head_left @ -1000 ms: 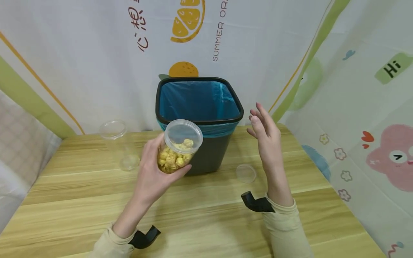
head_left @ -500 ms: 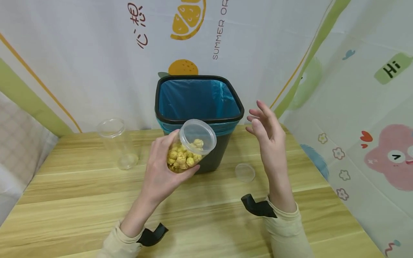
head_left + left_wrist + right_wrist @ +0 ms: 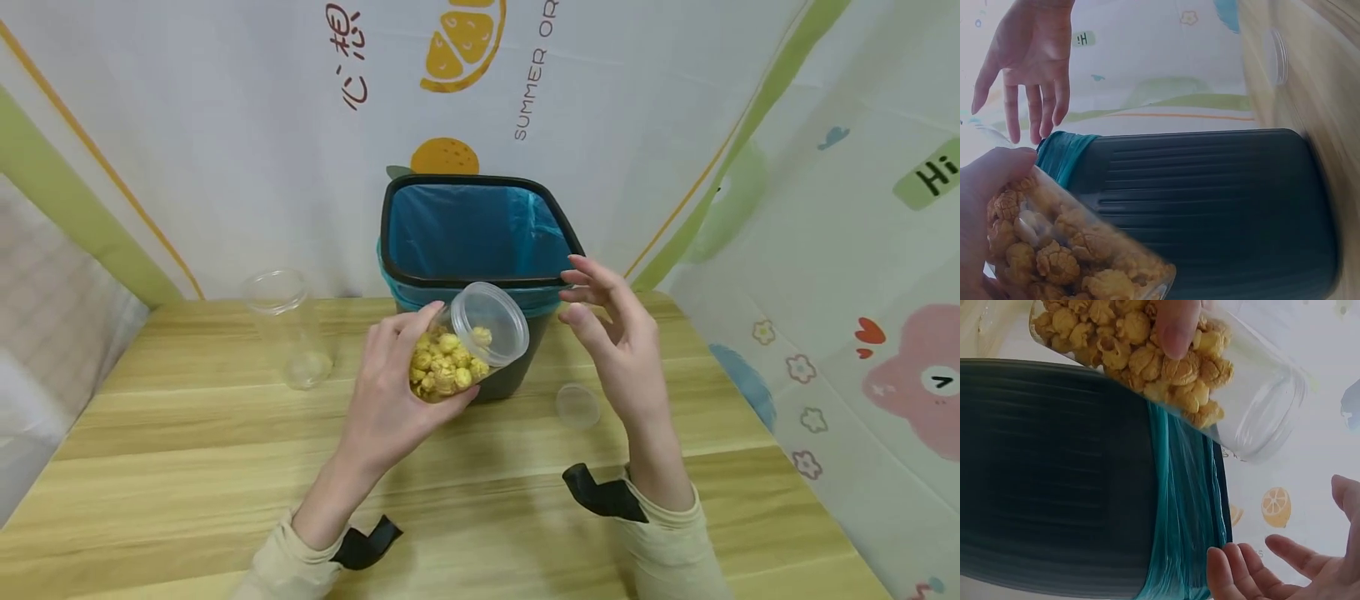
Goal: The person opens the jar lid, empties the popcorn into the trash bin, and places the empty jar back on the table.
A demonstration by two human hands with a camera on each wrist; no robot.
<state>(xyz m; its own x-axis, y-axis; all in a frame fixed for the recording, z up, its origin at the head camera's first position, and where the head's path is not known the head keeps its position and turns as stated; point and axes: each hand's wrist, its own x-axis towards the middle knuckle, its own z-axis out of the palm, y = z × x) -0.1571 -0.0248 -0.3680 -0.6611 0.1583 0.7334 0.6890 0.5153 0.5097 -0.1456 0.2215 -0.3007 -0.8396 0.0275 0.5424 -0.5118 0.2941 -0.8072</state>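
Note:
My left hand [image 3: 390,392] grips a clear plastic jar [image 3: 487,321] partly filled with yellow caramel popcorn [image 3: 444,367]. The jar leans to the right, its round translucent end in front of the bin's near rim. In the right wrist view, my left thumb [image 3: 1179,331] lies along the wall of the jar, over the popcorn. My right hand [image 3: 618,333] is raised at the right of the jar with nothing in it, fingers loosely bent and spread. Its fingertips overlap the right corner of the bin's rim in the head view.
A dark bin [image 3: 517,367] lined with a blue bag [image 3: 465,229] stands on the wooden table [image 3: 187,467] against a printed curtain. At its left is another clear jar [image 3: 288,333]; a clear round lid [image 3: 577,406] lies at its right.
My left hand has moved to the right with the popcorn jar, which is now tilted further over. My right hand has come a little closer to the jar, its fingers slightly more bent.

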